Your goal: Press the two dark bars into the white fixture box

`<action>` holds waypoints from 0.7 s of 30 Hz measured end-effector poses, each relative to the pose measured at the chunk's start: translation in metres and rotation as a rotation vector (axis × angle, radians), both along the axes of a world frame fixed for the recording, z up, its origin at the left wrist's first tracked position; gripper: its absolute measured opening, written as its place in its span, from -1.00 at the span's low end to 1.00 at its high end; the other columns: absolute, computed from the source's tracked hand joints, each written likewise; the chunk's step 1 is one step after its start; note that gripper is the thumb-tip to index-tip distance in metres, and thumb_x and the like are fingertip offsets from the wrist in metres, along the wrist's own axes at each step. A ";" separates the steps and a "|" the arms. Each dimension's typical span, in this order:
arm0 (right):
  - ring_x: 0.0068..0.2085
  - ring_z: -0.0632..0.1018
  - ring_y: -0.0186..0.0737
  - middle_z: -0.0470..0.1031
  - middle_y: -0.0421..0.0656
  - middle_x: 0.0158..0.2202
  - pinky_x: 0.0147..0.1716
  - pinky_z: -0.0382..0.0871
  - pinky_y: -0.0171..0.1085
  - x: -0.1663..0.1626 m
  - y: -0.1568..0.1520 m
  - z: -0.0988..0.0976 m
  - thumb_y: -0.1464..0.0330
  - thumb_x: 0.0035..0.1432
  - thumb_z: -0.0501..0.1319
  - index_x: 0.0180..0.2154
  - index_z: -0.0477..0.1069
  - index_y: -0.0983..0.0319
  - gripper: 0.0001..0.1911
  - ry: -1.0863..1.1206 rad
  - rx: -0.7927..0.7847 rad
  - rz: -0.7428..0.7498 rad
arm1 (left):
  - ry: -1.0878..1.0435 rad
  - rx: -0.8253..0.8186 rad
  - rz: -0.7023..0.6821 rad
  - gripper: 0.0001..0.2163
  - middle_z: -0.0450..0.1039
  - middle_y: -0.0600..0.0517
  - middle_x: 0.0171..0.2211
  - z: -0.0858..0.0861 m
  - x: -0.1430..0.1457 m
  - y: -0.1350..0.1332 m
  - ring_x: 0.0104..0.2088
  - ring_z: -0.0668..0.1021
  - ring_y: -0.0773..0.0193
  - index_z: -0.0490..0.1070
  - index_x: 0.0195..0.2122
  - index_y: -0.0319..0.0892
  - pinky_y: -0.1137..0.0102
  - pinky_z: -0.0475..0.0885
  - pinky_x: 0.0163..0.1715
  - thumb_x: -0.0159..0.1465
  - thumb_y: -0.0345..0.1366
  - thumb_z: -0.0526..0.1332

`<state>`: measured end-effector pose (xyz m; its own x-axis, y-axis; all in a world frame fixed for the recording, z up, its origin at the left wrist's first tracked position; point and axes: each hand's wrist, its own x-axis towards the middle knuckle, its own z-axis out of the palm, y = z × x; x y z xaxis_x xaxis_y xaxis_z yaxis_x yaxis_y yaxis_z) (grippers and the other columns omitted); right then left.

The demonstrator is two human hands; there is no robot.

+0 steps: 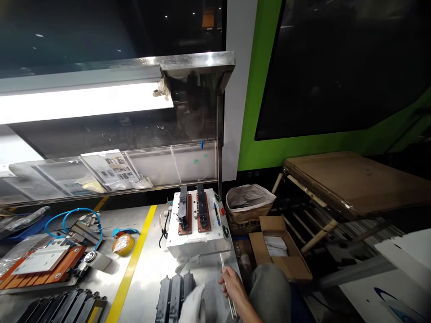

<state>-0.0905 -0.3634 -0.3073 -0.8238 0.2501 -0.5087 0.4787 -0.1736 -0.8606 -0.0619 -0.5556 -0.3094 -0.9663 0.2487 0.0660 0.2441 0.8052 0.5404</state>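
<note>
Hidden: left hand (pixel 192 305) in white glove, cut by the bottom edge; grip unreadable.
Counter (pixel 151 264): steel, yellow stripe, under a lit tube.
Room: green wall, cardboard box (pixel 281 251) on the floor.
Right hand (pixel 232 287): bare, fingers pinched shut on tweezers (pixel 226 280), tips up toward the white test fixture (pixel 198 224).
Black parts (pixel 173 291): row just left of the glove.

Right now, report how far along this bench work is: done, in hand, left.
Done, apparently: two black parts sit clamped in the white fixture box.
In hand: the right hand holds a thin metal tool just in front of the box; the left hand, in a white glove, rests on a row of black parts.
Left: that row, plus another stack at the bench's near left.
</note>
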 end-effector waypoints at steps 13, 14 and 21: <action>-0.26 0.56 -0.08 0.54 -0.01 -0.20 -0.38 0.49 -0.24 -0.031 -0.010 0.035 -0.03 0.18 0.05 -0.02 0.43 0.25 -0.43 0.248 0.215 -0.011 | 0.303 -0.625 0.040 -0.53 0.33 -0.14 0.32 -0.007 -0.032 -0.026 0.31 0.36 -0.09 0.36 0.27 -0.13 -0.07 0.28 0.23 0.37 -0.31 -0.03; -0.28 0.56 -0.09 0.53 -0.02 -0.21 -0.41 0.48 -0.26 -0.032 -0.011 0.033 -0.02 0.17 0.05 -0.02 0.43 0.26 -0.43 0.243 0.214 -0.005 | 0.287 -0.624 0.039 -0.53 0.32 -0.14 0.33 -0.008 -0.032 -0.026 0.32 0.35 -0.08 0.35 0.28 -0.13 -0.06 0.26 0.25 0.37 -0.31 -0.04; -0.53 0.47 -0.17 0.44 -0.12 -0.51 -0.60 0.37 -0.28 0.000 -0.021 0.006 0.03 0.13 0.09 -0.35 0.49 0.24 -0.57 0.145 0.244 0.100 | 0.260 -0.615 0.040 -0.51 0.26 -0.08 0.36 -0.014 -0.034 -0.029 0.34 0.32 -0.05 0.27 0.32 -0.14 -0.01 0.26 0.27 0.37 -0.28 -0.02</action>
